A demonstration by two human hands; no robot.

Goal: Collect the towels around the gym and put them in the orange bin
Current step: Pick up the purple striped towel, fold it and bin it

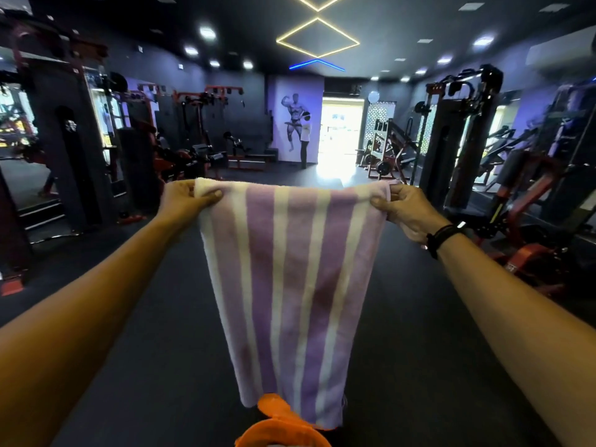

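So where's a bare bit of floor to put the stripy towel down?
The dark floor is bare between the left arm and the hanging towel, and again between the towel and the right arm. The middle aisle toward the bright doorway looks open too. It is crowded along both walls with gym machines, and the orange bin sits right under the towel.

The gym is dim, its dark ceiling dotted with small white spotlights (207, 32) that flare into soft halos. Yellow diamond-shaped light strips (317, 37) and a blue chevron strip (317, 63) glow overhead. The far doorway (342, 130) is blown out white and throws glare across the floor (335, 175). Purple light tints the walls. Wide-angle distortion bends the machines at both edges, and the outer parts look smeared and soft.
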